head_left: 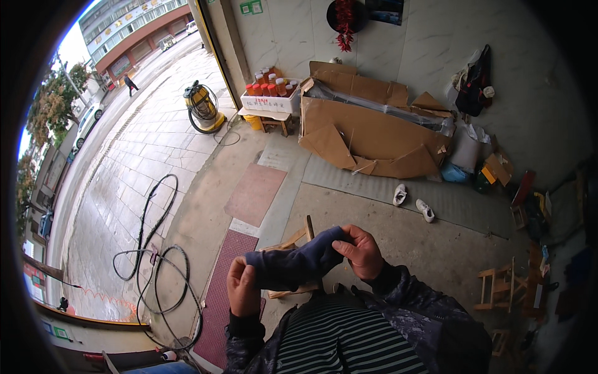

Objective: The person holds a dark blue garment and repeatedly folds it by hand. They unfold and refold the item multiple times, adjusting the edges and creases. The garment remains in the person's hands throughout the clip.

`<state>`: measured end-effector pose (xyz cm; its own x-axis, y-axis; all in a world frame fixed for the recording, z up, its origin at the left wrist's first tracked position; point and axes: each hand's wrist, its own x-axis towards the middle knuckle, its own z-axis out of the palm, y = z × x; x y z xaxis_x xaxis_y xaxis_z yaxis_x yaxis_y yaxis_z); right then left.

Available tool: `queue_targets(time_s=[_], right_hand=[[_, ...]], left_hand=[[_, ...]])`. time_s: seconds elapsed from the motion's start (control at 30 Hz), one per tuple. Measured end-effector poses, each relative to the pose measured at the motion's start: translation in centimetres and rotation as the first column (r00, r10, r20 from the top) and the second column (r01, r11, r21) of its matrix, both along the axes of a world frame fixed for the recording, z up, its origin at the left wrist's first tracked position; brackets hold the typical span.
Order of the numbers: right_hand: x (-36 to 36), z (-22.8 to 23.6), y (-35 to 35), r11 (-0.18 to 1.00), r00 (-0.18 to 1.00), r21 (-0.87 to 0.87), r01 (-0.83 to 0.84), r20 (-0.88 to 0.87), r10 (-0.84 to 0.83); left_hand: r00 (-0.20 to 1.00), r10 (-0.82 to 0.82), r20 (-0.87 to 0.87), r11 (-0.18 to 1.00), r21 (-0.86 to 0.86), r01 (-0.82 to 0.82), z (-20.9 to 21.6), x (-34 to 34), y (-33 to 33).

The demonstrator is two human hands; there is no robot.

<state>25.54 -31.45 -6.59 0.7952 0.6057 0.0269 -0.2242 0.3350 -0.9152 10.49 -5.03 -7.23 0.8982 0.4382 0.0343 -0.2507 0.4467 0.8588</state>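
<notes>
A dark navy piece of soft cloth [298,262], long and narrow, is stretched between my two hands in front of my body. My left hand [243,287] pinches its left end, thumb on top. At the other end, slightly higher, my right hand [361,250] grips it between thumb and fingers. Whether the cloth is a sock or a sleeve, I cannot tell. Beneath it a small wooden stool [309,228] shows in part, the rest covered by the cloth and my hands.
White shoes [400,194] lie on the concrete floor ahead. A large torn cardboard box [374,134] lies along the wall, beside a white crate [266,104] of red-lidded jars. A yellow vacuum cleaner [203,107] and a coiled black hose [163,255] are at left. Wooden stools [496,288] stand right.
</notes>
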Motion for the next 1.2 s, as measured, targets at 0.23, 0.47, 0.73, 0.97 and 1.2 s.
queue_targets(time_s=[0.23,0.47,0.73,0.97,1.2], right_hand=[[-1.0,2.0,-0.7,0.963,0.959,-0.078,-0.258,0.099,0.265],[0.6,0.8,-2.7,0.992,0.997,-0.110,-0.055,0.052,0.061],[4.8,-2.5,-7.2,0.956,0.950,0.125,0.267,-0.202,-0.239],[8.0,-3.2,-9.0,0.895,0.892,0.089,0.436,-0.174,-0.418],[5.2,-1.8,-4.0,0.992,0.962,-0.099,0.080,0.269,-0.050]], left_hand=[[0.959,-0.281,-0.021,0.959,0.030,0.282,1.0,2.1,-5.0],[0.970,-0.237,-0.058,0.959,0.147,0.243,1.2,3.5,-6.1],[0.999,-0.028,-0.025,0.972,0.234,0.033,2.3,6.0,-7.2],[0.989,0.121,-0.090,0.946,0.312,-0.088,2.7,6.8,-6.7],[0.976,-0.073,-0.204,0.768,0.612,0.185,1.0,7.6,-9.3]])
